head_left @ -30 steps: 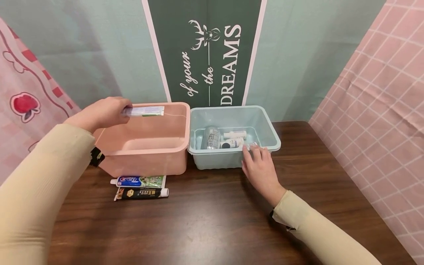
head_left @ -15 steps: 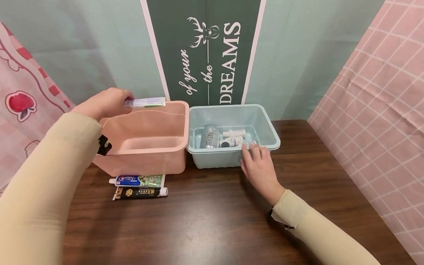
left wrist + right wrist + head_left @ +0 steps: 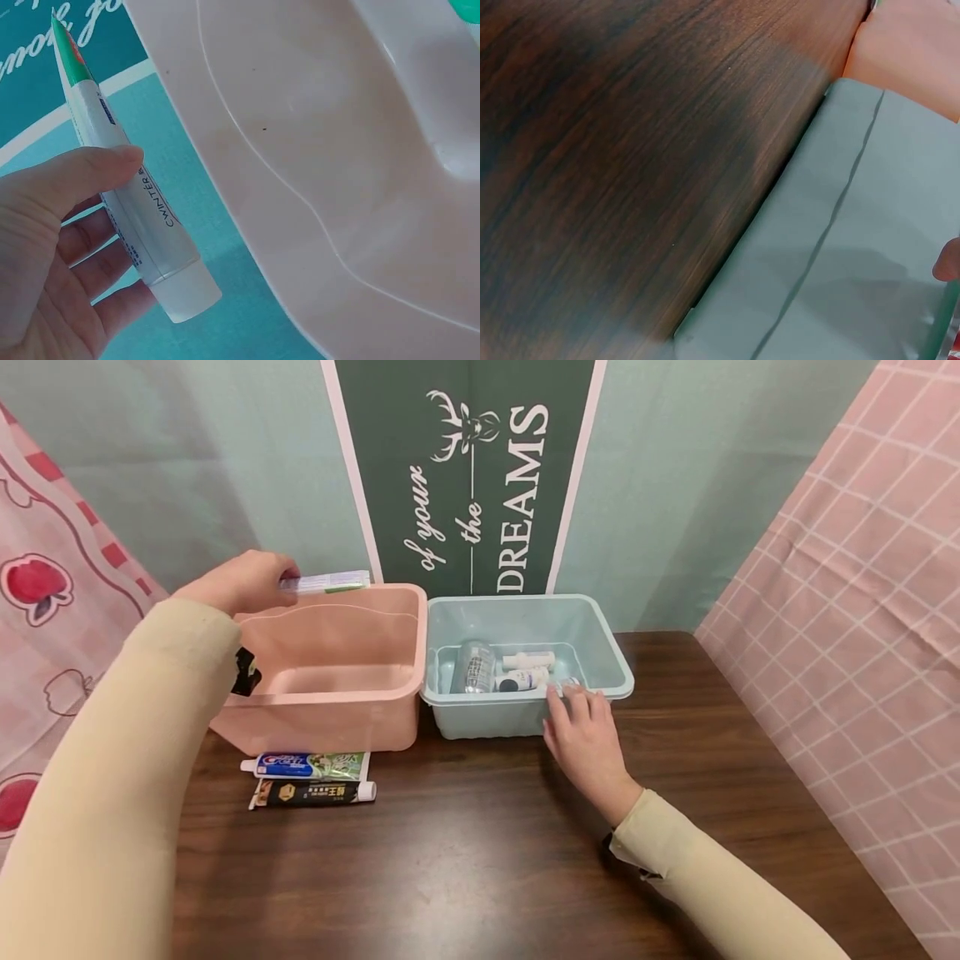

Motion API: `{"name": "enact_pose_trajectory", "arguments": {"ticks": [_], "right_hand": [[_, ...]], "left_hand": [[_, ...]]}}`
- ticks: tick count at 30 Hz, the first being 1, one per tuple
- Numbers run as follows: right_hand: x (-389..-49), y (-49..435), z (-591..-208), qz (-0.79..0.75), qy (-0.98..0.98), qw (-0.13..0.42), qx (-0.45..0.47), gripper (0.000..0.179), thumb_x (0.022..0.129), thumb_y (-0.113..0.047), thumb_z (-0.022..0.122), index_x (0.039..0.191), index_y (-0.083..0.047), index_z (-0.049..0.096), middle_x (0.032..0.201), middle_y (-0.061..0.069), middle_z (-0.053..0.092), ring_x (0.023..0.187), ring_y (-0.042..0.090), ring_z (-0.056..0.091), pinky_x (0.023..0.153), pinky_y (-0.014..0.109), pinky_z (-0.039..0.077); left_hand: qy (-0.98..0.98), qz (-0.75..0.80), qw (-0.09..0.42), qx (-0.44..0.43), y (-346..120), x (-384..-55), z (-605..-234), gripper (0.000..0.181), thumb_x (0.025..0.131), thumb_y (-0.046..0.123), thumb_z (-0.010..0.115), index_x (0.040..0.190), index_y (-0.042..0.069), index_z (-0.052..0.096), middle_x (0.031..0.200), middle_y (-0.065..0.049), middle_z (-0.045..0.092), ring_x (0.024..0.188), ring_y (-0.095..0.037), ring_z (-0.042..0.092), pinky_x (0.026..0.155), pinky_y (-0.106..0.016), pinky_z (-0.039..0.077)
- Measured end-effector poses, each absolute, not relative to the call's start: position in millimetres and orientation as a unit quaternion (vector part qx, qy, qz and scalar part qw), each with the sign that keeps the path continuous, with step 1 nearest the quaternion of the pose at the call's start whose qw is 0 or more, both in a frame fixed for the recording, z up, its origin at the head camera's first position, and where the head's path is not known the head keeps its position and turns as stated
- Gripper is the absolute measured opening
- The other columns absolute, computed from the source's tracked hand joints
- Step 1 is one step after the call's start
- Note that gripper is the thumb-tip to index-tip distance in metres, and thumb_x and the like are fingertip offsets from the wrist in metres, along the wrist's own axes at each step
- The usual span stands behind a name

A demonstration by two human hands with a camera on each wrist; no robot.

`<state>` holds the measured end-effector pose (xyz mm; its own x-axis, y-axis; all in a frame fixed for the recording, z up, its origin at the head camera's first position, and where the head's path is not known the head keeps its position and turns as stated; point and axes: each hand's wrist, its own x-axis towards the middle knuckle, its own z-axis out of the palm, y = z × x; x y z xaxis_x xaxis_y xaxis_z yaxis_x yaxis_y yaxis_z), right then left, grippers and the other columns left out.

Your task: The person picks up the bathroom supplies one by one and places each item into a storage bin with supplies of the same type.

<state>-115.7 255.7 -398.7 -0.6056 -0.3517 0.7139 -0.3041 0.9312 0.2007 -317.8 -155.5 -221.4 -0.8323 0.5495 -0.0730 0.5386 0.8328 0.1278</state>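
Note:
My left hand [image 3: 258, 581] holds a white toothpaste tube [image 3: 142, 199] with a green crimped end, thumb on top and fingers beneath. In the left wrist view, its white cap points toward the lower right. The tube hangs near the back rim of the pink bin [image 3: 337, 722]. My right hand [image 3: 588, 747] rests on the front rim of the light blue bin [image 3: 487, 718], its fingers over the edge. Inside that bin lie a clear bottle [image 3: 475, 668] and small white bottles [image 3: 528, 661]. Something small beside the right fingertips is partly hidden.
A blue and green toothpaste tube [image 3: 307, 766] and a black toothpaste tube [image 3: 311, 792] lie in front of the pink bin on the dark wooden table [image 3: 450, 868]. The bins stand side by side before a hanging cloth [image 3: 675, 485]. Pink checked cloth [image 3: 847, 610] borders the right.
My left hand has lifted the toothpaste tube slightly and moved back, from above the pink bin's opening to its rear rim. My right hand stays at the blue bin's rim.

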Motion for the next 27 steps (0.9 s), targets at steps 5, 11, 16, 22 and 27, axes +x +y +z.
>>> {"name": "enact_pose_trajectory", "arguments": {"ticks": [5, 11, 16, 22, 27], "right_hand": [[-117, 253, -397, -0.035, -0.897, 0.402, 0.182, 0.046, 0.077, -0.014, 0.066, 0.118, 0.006, 0.056, 0.104, 0.025, 0.052, 0.088, 0.041, 0.048, 0.084, 0.056, 0.039], [-118, 254, -396, -0.035, -0.902, 0.391, 0.181, 0.045, 0.081, -0.015, 0.064, 0.119, 0.007, 0.054, 0.106, 0.026, 0.051, 0.089, 0.042, 0.047, 0.085, 0.056, 0.039], [-116, 255, -396, -0.038, -0.899, 0.396, 0.184, 0.047, 0.078, -0.015, 0.067, 0.117, 0.007, 0.055, 0.105, 0.026, 0.052, 0.09, 0.042, 0.048, 0.084, 0.055, 0.039], [-114, 256, -396, -0.035, -0.899, 0.395, 0.185, 0.047, 0.077, -0.014, 0.068, 0.117, 0.007, 0.055, 0.105, 0.026, 0.052, 0.092, 0.042, 0.049, 0.085, 0.056, 0.039], [-112, 256, -396, -0.031, -0.903, 0.388, 0.18, 0.045, 0.08, -0.015, 0.064, 0.118, 0.007, 0.055, 0.107, 0.026, 0.051, 0.092, 0.043, 0.048, 0.086, 0.056, 0.038]], "left_hand": [[0.956, 0.066, 0.05, 0.28, -160, -322, -227, 0.031, 0.085, 0.009, 0.054, 0.109, -0.01, 0.054, 0.101, -0.025, 0.057, 0.089, -0.036, 0.052, 0.079, -0.051, 0.041], [0.958, 0.074, 0.049, 0.271, -159, -324, -237, 0.029, 0.084, 0.007, 0.057, 0.107, -0.011, 0.056, 0.099, -0.026, 0.058, 0.086, -0.035, 0.054, 0.078, -0.051, 0.043], [0.96, 0.07, 0.049, 0.266, -154, -325, -241, 0.025, 0.084, 0.005, 0.058, 0.104, -0.01, 0.058, 0.098, -0.025, 0.06, 0.084, -0.033, 0.055, 0.075, -0.049, 0.044], [0.966, 0.071, 0.057, 0.241, -147, -325, -243, 0.026, 0.083, 0.003, 0.062, 0.106, -0.01, 0.058, 0.099, -0.026, 0.059, 0.084, -0.034, 0.054, 0.077, -0.05, 0.044], [0.965, 0.058, 0.062, 0.248, -141, -327, -240, 0.027, 0.083, 0.003, 0.063, 0.106, -0.01, 0.058, 0.1, -0.026, 0.059, 0.084, -0.033, 0.054, 0.075, -0.048, 0.044]]}}
